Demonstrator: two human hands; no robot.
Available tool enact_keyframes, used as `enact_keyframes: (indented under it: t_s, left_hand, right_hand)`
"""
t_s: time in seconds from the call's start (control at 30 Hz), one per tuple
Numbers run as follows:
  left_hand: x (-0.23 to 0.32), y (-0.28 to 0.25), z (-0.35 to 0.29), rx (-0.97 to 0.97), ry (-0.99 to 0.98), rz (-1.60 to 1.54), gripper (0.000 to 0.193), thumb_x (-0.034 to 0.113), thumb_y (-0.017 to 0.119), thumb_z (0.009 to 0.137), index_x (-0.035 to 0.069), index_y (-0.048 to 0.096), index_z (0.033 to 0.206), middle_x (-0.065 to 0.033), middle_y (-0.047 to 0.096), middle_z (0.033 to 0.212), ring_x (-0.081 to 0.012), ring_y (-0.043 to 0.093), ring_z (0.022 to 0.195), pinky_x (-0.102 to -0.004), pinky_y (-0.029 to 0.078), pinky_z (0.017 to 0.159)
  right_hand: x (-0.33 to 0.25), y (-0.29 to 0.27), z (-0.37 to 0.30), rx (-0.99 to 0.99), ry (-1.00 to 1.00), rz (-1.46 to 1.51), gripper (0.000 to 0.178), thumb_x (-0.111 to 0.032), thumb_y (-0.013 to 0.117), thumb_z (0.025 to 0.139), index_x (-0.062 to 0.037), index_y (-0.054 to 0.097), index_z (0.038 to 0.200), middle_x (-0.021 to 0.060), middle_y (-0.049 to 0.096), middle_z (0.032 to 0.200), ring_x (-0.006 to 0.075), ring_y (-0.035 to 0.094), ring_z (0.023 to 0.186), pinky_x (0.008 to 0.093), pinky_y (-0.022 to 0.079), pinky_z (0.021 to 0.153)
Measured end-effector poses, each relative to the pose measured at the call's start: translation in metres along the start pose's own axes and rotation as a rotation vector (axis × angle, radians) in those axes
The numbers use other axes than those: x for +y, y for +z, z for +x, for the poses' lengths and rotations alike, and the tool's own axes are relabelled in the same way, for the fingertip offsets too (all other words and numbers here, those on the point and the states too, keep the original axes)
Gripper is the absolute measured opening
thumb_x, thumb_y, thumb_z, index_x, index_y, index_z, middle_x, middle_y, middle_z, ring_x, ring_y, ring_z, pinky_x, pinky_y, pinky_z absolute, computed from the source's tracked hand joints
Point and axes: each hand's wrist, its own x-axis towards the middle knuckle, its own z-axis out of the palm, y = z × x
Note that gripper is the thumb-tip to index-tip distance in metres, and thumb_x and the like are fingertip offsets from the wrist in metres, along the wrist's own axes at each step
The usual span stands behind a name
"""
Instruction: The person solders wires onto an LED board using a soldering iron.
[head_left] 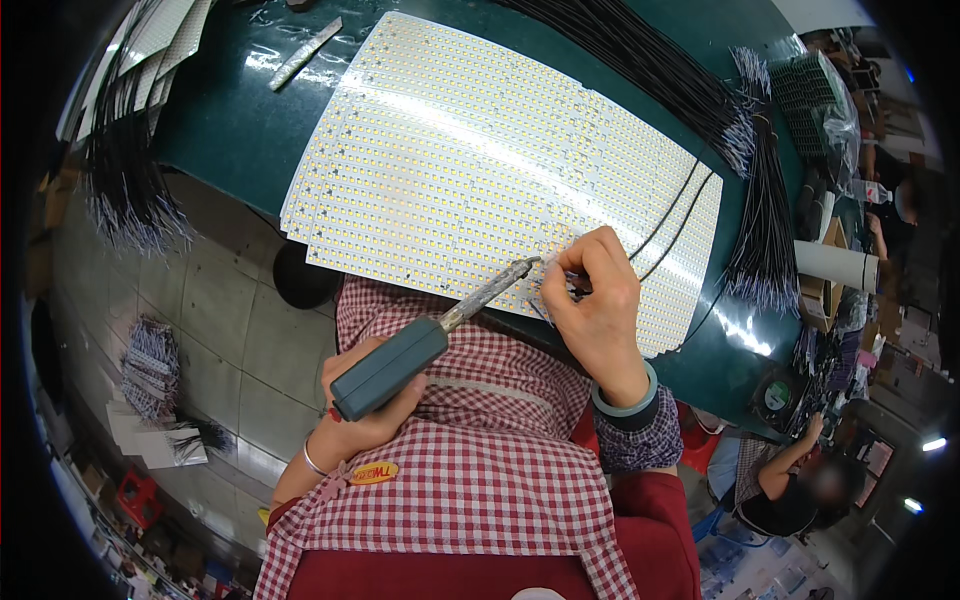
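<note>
A stack of white LED circuit boards (430, 170), dotted with rows of small yellow chips, lies across the green table in front of me. My left hand (368, 425) is closed around the green handle of a soldering iron (390, 368). The iron's tip reaches the boards' near edge, close to my right fingertips. My right hand (608, 315) rests over the boards with thumb and fingers pinched on a thin black cable (668, 212). The pinched cable end is mostly hidden by my fingers. Two strands trail from the hand toward the upper right.
Black cable bundles with pale ends lie at the far edge (640, 60), at the right (760, 220) and hanging at the left (130, 190). A narrow strip (306, 53) lies beyond the boards. A white roll (835, 264) stands right; another person (790, 480) sits beyond.
</note>
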Motion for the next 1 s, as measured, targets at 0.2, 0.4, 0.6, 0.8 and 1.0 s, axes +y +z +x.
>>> enact_keyframes:
  t_s: [0.2,0.4,0.6,0.8,1.0]
  left_hand:
    - [-0.010,-0.002,-0.018,0.016,-0.105,-0.087,0.021,0.004,0.073,0.075,-0.004,0.067,0.093,-0.0116,0.065,0.079,-0.0202,0.064,0.061,-0.0280,0.049,0.053]
    - [-0.006,-0.007,-0.025,0.078,-0.178,-0.133,0.023,0.007,0.073,0.079,-0.002,0.067,0.099,-0.0116,0.068,0.086,-0.0187,0.065,0.070,-0.0293,0.051,0.061]
    - [0.005,-0.009,-0.032,0.122,-0.373,-0.283,0.035,0.004,0.073,0.081,0.000,0.064,0.114,-0.0085,0.066,0.110,-0.0166,0.062,0.099,-0.0297,0.050,0.084]
    - [-0.006,-0.012,-0.035,0.118,-0.503,-0.327,0.037,0.003,0.071,0.081,0.000,0.063,0.117,-0.0072,0.066,0.108,-0.0151,0.062,0.096,-0.0284,0.049,0.082]
    - [-0.013,-0.005,-0.020,0.139,-0.228,-0.165,0.024,0.007,0.074,0.080,-0.001,0.068,0.102,-0.0104,0.070,0.091,-0.0179,0.067,0.078,-0.0278,0.052,0.069]
  right_hand:
    - [0.000,0.000,0.000,0.018,-0.017,-0.009,0.013,0.006,0.063,0.072,0.0005,0.051,0.074,0.0116,0.049,0.073,0.0254,0.053,0.064,0.0353,0.044,0.055]
    - [0.000,-0.001,0.000,0.027,-0.043,-0.019,0.012,0.005,0.063,0.073,0.0003,0.053,0.075,0.0118,0.050,0.075,0.0256,0.055,0.065,0.0357,0.045,0.057]
    - [0.003,-0.003,-0.007,0.055,-0.063,0.020,0.010,0.004,0.064,0.077,-0.0002,0.056,0.082,0.0127,0.053,0.083,0.0263,0.057,0.071,0.0353,0.046,0.060]
    - [0.004,-0.003,-0.009,0.029,-0.078,0.001,0.011,0.004,0.065,0.076,-0.0004,0.056,0.082,0.0124,0.053,0.083,0.0259,0.057,0.072,0.0353,0.047,0.060]
    - [-0.003,-0.001,-0.005,0.040,0.003,0.024,0.012,0.006,0.065,0.073,0.0000,0.056,0.078,0.0109,0.052,0.078,0.0240,0.055,0.066,0.0335,0.045,0.056]
